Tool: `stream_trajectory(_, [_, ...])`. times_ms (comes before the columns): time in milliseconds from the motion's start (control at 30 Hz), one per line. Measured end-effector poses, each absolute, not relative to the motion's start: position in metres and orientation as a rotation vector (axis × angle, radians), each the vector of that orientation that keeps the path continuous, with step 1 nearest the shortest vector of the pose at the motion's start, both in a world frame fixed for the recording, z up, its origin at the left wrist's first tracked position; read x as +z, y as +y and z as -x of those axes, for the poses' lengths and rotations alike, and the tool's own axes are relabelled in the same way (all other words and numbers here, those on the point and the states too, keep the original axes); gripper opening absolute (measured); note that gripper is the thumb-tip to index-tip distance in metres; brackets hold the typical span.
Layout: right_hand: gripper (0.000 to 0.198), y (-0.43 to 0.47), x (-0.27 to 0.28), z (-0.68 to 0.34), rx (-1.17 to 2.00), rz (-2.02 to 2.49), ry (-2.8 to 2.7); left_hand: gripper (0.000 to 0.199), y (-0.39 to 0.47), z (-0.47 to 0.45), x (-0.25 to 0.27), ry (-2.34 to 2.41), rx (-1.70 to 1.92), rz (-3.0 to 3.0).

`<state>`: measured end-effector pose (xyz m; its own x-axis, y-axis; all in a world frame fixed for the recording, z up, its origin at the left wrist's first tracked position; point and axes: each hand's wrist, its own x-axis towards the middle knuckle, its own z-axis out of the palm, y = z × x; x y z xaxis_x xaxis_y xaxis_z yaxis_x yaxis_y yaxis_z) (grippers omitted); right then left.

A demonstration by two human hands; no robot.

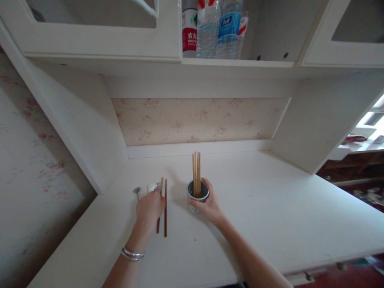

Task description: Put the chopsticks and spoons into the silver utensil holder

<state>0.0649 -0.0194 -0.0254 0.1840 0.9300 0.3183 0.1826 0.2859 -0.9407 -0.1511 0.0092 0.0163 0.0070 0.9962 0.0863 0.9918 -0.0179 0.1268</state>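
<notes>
My right hand (210, 206) is wrapped round a metal utensil holder (195, 209) with small holes in its side. Several light wooden chopsticks (196, 172) stand upright in it. To the left, my left hand (151, 206) is closed over the middle of a brown chopstick (158, 226) lying on the counter; its fingertips are partly hidden. Just right of that hand lies another brown chopstick (165, 216). A shiny metal utensil (158, 186) shows beyond the fingers, its kind unclear, beside a white spoon-like piece (151, 187). A small metal spoon (137, 190) lies at the far left.
A white counter (255, 216) runs beneath everything, with side panels left (81, 124) and right (324, 120). Above hangs a cabinet (105, 42), its open shelf holding several plastic bottles (229, 30). Flowered wallpaper (195, 120) covers the back.
</notes>
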Motion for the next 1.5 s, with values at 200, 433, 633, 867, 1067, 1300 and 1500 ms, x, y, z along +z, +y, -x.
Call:
stream_trajectory(200, [0.089,-0.020,-0.025,-0.067,0.738,1.195,-1.313,0.042,0.012,0.151,0.002,2.139,0.060,-2.157])
stream_trajectory(433, [0.088,-0.020,-0.027,-0.067,0.736,1.161,-1.315,0.036,0.012,0.144,-0.003,1.990,0.068,-2.245])
stream_trajectory(633, [0.088,-0.021,-0.026,-0.066,0.753,1.157,-1.323,0.037,0.016,0.139,0.007,1.931,0.597,-2.134])
stream_trajectory(867, [0.087,-0.022,-0.025,-0.066,0.710,1.176,-1.357,0.035,0.018,0.134,0.020,1.341,1.354,-1.456])
stream_trajectory(1067, [0.089,-0.022,-0.024,-0.067,0.722,1.189,-1.349,0.038,0.011,0.128,0.032,0.793,1.447,-1.057])
stream_trajectory(1300, [0.089,-0.023,-0.022,-0.066,0.713,1.225,-1.349,0.035,0.011,0.115,0.043,0.644,1.514,-1.010])
stream_trajectory(1500, [0.087,-0.023,-0.023,-0.066,0.708,1.172,-1.345,0.037,0.016,0.093,0.063,0.799,1.475,-1.328])
